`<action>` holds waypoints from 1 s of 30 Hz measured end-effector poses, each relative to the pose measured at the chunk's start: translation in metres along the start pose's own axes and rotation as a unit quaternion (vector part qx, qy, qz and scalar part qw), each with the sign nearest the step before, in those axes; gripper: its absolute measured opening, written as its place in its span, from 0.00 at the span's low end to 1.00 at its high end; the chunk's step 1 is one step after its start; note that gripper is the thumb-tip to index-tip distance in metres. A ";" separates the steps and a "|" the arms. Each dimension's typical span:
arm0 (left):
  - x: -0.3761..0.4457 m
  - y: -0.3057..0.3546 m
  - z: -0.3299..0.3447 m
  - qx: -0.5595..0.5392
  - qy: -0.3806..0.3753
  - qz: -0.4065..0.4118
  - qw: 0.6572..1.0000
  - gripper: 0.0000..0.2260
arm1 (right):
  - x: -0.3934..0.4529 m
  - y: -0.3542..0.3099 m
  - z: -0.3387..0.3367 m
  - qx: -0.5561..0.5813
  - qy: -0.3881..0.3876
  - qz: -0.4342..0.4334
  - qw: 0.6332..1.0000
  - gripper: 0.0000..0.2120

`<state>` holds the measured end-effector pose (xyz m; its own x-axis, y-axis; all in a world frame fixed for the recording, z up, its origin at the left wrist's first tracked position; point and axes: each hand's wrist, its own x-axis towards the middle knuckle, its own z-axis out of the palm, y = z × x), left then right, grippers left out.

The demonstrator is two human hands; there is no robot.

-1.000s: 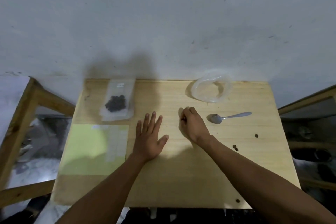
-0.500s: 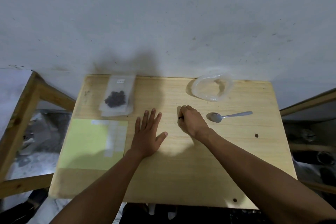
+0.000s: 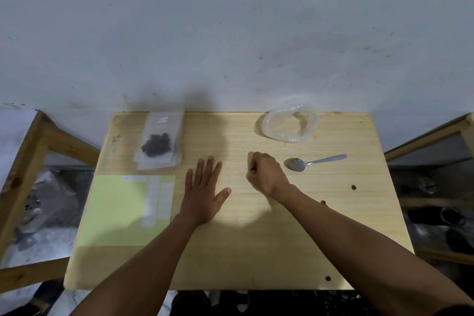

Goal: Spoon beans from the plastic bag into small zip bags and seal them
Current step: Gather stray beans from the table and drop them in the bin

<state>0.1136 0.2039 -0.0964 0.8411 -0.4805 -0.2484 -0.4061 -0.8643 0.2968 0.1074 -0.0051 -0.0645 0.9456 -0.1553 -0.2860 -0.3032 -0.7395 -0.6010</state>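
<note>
On the wooden table [image 3: 256,251], both hands are down near the middle. The left hand [image 3: 205,192] lies flat, palm down, fingers spread, holding nothing. The right hand [image 3: 266,172] sits just beside it, curled into a loose fist with the fingertips pinched on something small and dark, looks like a bean [image 3: 253,169], though it's tiny so I can't be sure.

Just to the right of the right hand is the spoon [image 3: 307,162], lying bowl toward the hand, empty as far as I can see. Beyond that hand, near the wall, sits the clear plastic bag [image 3: 288,123], rolled open and looking pretty much empty. Beyond the left hand and off to its left is a zip bag [image 3: 159,142] with dark beans in it, on top of a couple more bags. Left of the left hand there's a yellow-green sheet [image 3: 115,213] with blank zip bags [image 3: 156,200] on it. A few loose beans [image 3: 354,187] are scattered right of the right forearm.
</note>
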 end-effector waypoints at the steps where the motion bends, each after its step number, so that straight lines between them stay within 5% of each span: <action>1: 0.000 0.000 0.000 -0.001 -0.001 0.000 1.000 0.36 | -0.002 -0.002 -0.005 0.134 0.012 0.065 0.989 0.05; 3: 0.000 0.000 -0.001 -0.001 -0.005 0.000 1.000 0.36 | -0.012 -0.006 -0.017 0.408 0.000 0.167 0.898 0.05; 7: 0.001 -0.001 0.000 -0.007 -0.003 0.000 1.000 0.36 | -0.045 -0.002 -0.036 0.776 -0.135 0.190 0.586 0.07; 9: 0.001 -0.001 0.001 -0.009 0.002 0.003 1.000 0.36 | -0.061 -0.003 -0.040 0.833 -0.166 0.155 0.504 0.09; 10: 0.001 -0.001 0.002 -0.005 0.005 0.005 1.000 0.36 | -0.068 -0.004 -0.040 0.840 -0.172 0.146 0.493 0.09; 22: 0.002 0.001 0.003 0.035 0.011 -0.005 0.999 0.37 | -0.113 0.003 -0.041 0.790 -0.103 0.233 0.558 0.04; 24: 0.003 0.005 0.002 0.034 0.012 -0.014 0.999 0.35 | -0.122 0.007 -0.043 0.743 -0.065 0.251 0.616 0.08; 27: 0.005 0.018 -0.005 0.014 -0.012 -0.036 0.999 0.33 | -0.130 0.017 -0.044 0.549 0.068 0.268 0.788 0.09; 30: 0.005 0.036 -0.008 -0.018 0.012 -0.011 1.000 0.28 | -0.135 0.047 -0.051 0.400 0.179 0.280 0.854 0.08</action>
<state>0.1059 0.1712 -0.0796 0.8581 -0.4576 -0.2328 -0.3749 -0.8683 0.3248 -0.0281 -0.0523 -0.0165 0.5581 -0.6335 -0.5358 -0.5679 0.1792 -0.8034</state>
